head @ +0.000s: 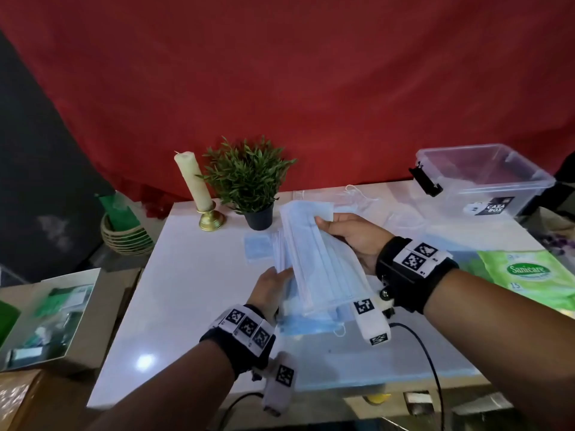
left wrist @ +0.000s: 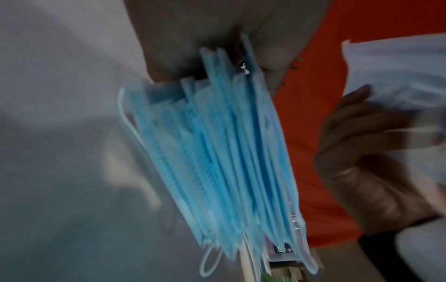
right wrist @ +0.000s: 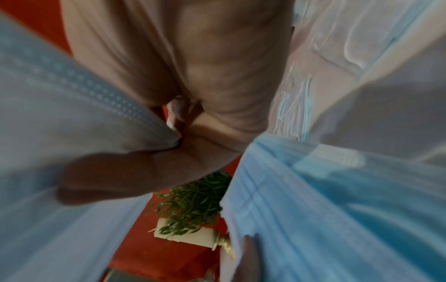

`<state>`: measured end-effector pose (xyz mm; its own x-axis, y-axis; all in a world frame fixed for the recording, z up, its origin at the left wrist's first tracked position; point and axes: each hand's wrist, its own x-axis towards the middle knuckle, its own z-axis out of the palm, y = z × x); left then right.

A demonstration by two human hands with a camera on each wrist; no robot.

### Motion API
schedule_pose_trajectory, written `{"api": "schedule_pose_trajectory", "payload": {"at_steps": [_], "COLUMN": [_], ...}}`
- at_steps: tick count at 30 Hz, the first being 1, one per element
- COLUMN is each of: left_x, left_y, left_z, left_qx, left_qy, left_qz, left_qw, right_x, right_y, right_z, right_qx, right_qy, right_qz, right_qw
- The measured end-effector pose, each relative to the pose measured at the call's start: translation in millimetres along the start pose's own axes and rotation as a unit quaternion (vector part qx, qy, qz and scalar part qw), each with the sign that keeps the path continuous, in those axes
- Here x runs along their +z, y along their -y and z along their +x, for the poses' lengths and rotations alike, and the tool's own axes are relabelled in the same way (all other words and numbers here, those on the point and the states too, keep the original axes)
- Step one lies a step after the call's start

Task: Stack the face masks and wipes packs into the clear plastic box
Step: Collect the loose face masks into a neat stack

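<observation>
— So, what are the hands holding?

— Face masks, in two lots. The right hand (head: 353, 236) grips a sheaf of pale blue masks (head: 320, 259) above the white table (head: 193, 281), thumb laid across the top near the far end and fingers curled underneath. The left hand (head: 270, 290) pinches a second bunch of masks (left wrist: 217, 152) at the near left edge, lying partly under the first lot in the head view.

— How do they look close up?

— Thin, pleated rectangles, light blue, some showing a paler, almost white face. The left wrist view shows the bunch edge-on: many layers fanned unevenly, with a dotted embossed strip along the borders and white elastic ear loops hanging from the lower end. The picture is blurred, so I cannot count them. The right wrist view shows the same dotted seam on the sheet under the thumb.

— Any masks off the hands?

— One folded blue mask (head: 257, 248) lies flat on the table just left of the held lot, and more blue masks lie on the table beneath the hands. A few white-looking ones with loose loops (head: 357, 194) lie farther back.

— And the rest of the task's things?

— The clear plastic box (head: 485, 181) stands open at the far right corner, black latch on its left end, with no lid on it. A green wipes pack (head: 529, 275) lies at the right edge, well apart from the box.

— Anything else there?

— A cream candle (head: 193, 181) in a brass holder and a small potted plant (head: 249, 178) at the back, before a red cloth backdrop (head: 280, 73).
</observation>
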<state>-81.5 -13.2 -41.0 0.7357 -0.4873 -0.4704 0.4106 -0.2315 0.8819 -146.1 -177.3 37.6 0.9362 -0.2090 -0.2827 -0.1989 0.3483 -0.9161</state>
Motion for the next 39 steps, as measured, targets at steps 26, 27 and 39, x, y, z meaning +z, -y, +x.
{"api": "schedule_pose_trajectory", "payload": {"at_steps": [26, 27, 39], "left_x": [-18, -26, -83], "left_y": [-4, -4, 15], "left_z": [9, 6, -9], "left_qx": [-0.039, -0.038, -0.011], "left_qy": [-0.091, -0.104, -0.195], "left_qz": [-0.191, -0.209, -0.274], "left_qw": [0.977, 0.972, 0.942], "right_x": [-23, -21, 19], "right_y": [-44, -45, -52], "right_z": [90, 98, 172], "right_qx": [-0.108, -0.108, -0.047], "right_qy": [-0.15, -0.124, 0.03], "right_qz": [-0.467, -0.504, -0.744], "right_qw": [0.865, 0.848, 0.666]}}
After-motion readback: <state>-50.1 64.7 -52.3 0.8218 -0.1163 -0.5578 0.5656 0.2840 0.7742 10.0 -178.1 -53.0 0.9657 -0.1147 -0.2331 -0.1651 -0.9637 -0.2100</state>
